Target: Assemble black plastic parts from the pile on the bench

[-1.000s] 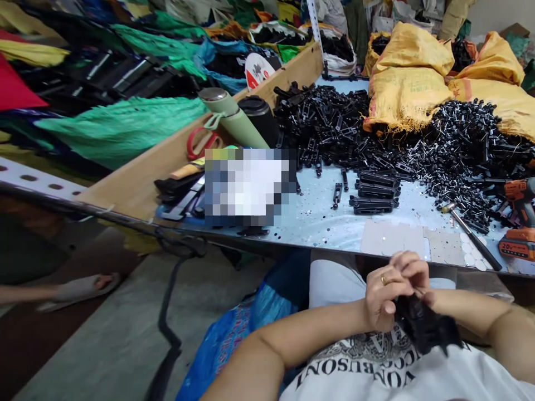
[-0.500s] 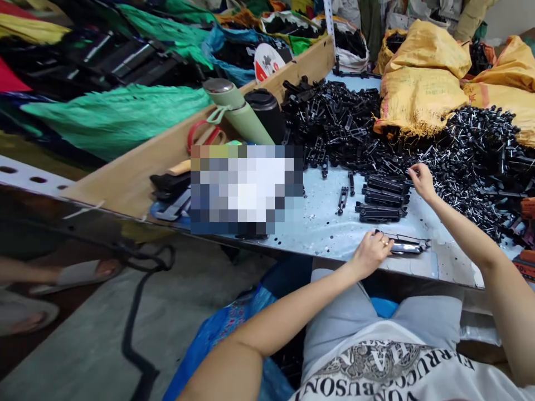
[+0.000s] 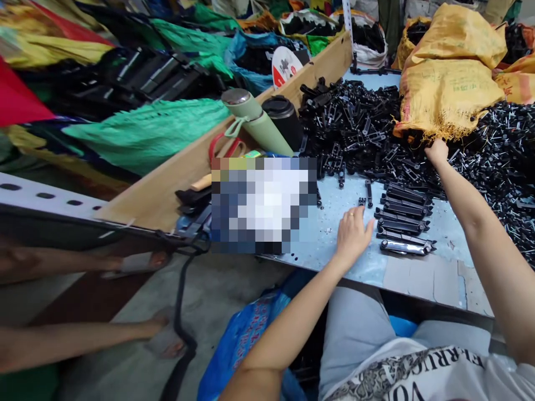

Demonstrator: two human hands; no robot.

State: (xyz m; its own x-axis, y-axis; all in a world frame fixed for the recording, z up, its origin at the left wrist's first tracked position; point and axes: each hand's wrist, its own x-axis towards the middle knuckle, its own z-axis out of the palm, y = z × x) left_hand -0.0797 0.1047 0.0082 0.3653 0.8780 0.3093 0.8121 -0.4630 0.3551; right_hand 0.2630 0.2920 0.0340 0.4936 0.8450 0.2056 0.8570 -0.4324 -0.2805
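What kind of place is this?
Probably a small assembly workshop: heaps of black plastic parts cover the table, yellow sacks hold more, and finished pieces are stacked in a row.

2 hands: left hand (image 3: 352,234), right hand (image 3: 436,150). 5 stacked black bars (image 3: 403,220). 2 bottles (image 3: 259,120). 1 scissors (image 3: 225,147).

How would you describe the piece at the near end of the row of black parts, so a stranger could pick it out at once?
Start at the pale blue worktable and find the short row of long black parts lying side by side, just right of the left hand. Take the nearest piece: it alone shows a shiny silvery strip along its length, while its neighbours look matt black.
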